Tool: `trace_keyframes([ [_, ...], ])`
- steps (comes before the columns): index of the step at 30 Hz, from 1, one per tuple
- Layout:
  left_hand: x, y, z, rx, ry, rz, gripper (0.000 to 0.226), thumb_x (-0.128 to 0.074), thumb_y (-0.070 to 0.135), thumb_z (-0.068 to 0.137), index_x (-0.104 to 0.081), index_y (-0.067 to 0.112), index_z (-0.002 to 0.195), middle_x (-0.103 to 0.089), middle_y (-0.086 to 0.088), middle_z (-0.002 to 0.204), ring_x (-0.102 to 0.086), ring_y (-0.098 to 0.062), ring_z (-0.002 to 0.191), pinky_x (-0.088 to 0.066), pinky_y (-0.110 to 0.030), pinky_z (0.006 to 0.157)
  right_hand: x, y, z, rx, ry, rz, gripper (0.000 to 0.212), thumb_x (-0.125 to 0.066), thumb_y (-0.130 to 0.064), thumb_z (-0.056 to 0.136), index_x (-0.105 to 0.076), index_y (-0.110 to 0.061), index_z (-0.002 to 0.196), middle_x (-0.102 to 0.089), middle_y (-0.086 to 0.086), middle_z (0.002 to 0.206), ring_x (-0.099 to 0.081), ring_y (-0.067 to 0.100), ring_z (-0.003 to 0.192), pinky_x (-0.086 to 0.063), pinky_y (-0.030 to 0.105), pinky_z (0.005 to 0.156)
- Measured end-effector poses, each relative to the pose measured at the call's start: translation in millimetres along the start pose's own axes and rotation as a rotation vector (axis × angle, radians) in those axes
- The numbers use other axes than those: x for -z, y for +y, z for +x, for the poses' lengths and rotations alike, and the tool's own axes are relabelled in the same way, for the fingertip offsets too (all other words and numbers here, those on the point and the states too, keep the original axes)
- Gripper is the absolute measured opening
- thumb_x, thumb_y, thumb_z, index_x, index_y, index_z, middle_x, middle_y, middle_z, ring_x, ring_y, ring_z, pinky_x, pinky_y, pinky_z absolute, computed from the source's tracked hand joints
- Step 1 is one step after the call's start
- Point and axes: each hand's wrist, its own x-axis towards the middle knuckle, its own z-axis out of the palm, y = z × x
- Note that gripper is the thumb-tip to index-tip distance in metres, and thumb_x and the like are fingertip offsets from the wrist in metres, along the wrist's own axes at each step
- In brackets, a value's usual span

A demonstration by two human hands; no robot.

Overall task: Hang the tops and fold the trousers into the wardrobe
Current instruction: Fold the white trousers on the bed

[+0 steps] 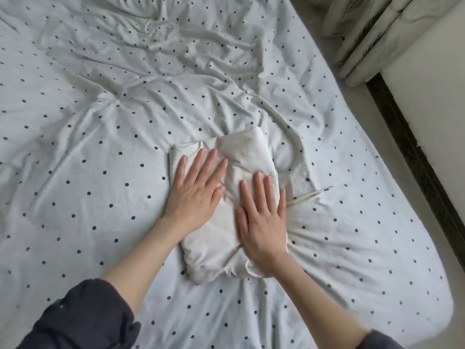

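Pressing the folded trousers (234, 222) flat, left hand (196, 190) and right hand (261, 222) keep fingers (212, 162) straight, grasping nothing.

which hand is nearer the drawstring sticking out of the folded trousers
The right hand: its little finger lies beside the drawstring; the left hand presses the trousers' other side.

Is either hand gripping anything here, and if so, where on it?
Nothing is gripped. The left hand and right hand lie flat, fingers straight, pressing the top of the folded cream fabric garment.
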Motion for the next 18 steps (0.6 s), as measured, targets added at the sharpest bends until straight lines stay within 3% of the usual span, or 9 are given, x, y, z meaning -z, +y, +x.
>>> trace_keyframes([
  [2, 13.7, -0.4, -11.9, 0.034, 0.023, -0.154, 0.054, -0.034, 0.035, 0.094, -0.036, 0.016, 0.144, -0.029, -0.011, 0.152, -0.023, -0.032, 0.141, -0.014, -0.053, 0.114, 24.5, 6.9, -1.6, -0.022, 0.037, 0.231, 0.048, -0.043, -0.018, 0.095, -0.039, -0.011, 0.143, -0.019, 0.011, 0.154, -0.015, 0.021, 0.143, -0.017, 0.045, 0.115],
  [4, 18.4, -1.8, -30.8, 0.120, 0.064, -0.311, 0.053, -0.050, 0.027, 0.092, -0.040, 0.011, 0.142, -0.027, -0.015, 0.152, -0.019, -0.032, 0.142, -0.021, -0.054, 0.113, 45.4, 14.6, -1.6, -0.228, 0.062, 0.481, 0.045, -0.056, -0.009, 0.091, -0.048, -0.008, 0.135, -0.038, 0.013, 0.146, -0.034, 0.019, 0.135, -0.030, 0.033, 0.110],
  [6, 23.7, -6.0, -45.7, 0.237, 0.098, -0.456, 0.062, -0.065, 0.016, 0.087, -0.038, 0.006, 0.142, -0.025, -0.016, 0.153, -0.020, -0.031, 0.143, -0.024, -0.046, 0.113, 64.5, 18.1, 7.2, -0.502, -0.005, 0.668, 0.036, -0.062, -0.016, 0.088, -0.058, -0.016, 0.123, -0.059, -0.002, 0.115, -0.057, 0.013, 0.107, -0.043, 0.015, 0.087],
  [7, 24.1, -8.5, -50.3, 0.311, 0.107, -0.522, 0.068, -0.068, 0.013, 0.084, -0.036, 0.005, 0.143, -0.028, -0.016, 0.152, -0.025, -0.029, 0.141, -0.025, -0.040, 0.113, 67.8, 22.3, 13.6, -0.583, -0.070, 0.700, 0.025, -0.063, -0.020, 0.086, -0.064, -0.019, 0.111, -0.062, -0.009, 0.094, -0.060, 0.011, 0.091, -0.043, 0.010, 0.071],
  [9, 27.5, -11.7, -54.1, 0.501, 0.094, -0.675, 0.072, -0.071, 0.011, 0.081, -0.035, 0.008, 0.143, -0.041, -0.015, 0.140, -0.041, -0.028, 0.128, -0.033, -0.037, 0.109, 72.2, 32.9, 27.9, -0.629, -0.215, 0.714, 0.014, -0.066, -0.022, 0.083, -0.067, -0.008, 0.087, -0.056, -0.006, 0.069, -0.052, 0.012, 0.071, -0.038, 0.019, 0.058],
  [11, 32.6, -16.0, -50.1, 0.697, 0.062, -0.876, 0.062, -0.072, 0.008, 0.080, -0.044, 0.008, 0.135, -0.057, -0.013, 0.119, -0.057, -0.024, 0.102, -0.046, -0.035, 0.093, 75.1, 42.6, 39.2, -0.664, -0.328, 0.816, 0.027, -0.068, -0.019, 0.083, -0.063, 0.008, 0.081, -0.050, 0.005, 0.068, -0.044, 0.016, 0.068, -0.035, 0.026, 0.061],
  [14, 39.2, -25.3, -41.7, 0.874, -0.035, -1.071, 0.027, -0.072, 0.005, 0.079, -0.059, 0.008, 0.102, -0.064, -0.001, 0.082, -0.058, -0.010, 0.069, -0.045, -0.016, 0.064, 84.6, 52.9, 47.7, -0.716, -0.488, 1.089, 0.019, -0.068, -0.015, 0.085, -0.065, 0.004, 0.079, -0.054, 0.007, 0.068, -0.048, 0.016, 0.064, -0.043, 0.020, 0.054],
  [16, 41.3, -31.1, -38.1, 0.943, -0.116, -1.243, 0.012, -0.070, 0.002, 0.080, -0.060, 0.008, 0.081, -0.065, 0.005, 0.067, -0.059, -0.009, 0.065, -0.049, -0.015, 0.058, 89.7, 60.5, 53.1, -0.767, -0.611, 1.197, 0.024, -0.065, -0.015, 0.087, -0.068, 0.007, 0.097, -0.064, 0.011, 0.084, -0.056, 0.018, 0.072, -0.049, 0.020, 0.060],
  [18, 42.2, -35.8, -37.7, 1.004, -0.206, -1.404, 0.012, -0.068, 0.000, 0.082, -0.062, 0.010, 0.077, -0.068, 0.004, 0.069, -0.062, -0.010, 0.069, -0.052, -0.014, 0.054, 91.4, 65.4, 57.3, -0.805, -0.690, 1.235, 0.023, -0.063, -0.014, 0.089, -0.068, 0.003, 0.104, -0.069, 0.010, 0.094, -0.062, 0.017, 0.078, -0.052, 0.023, 0.068],
])
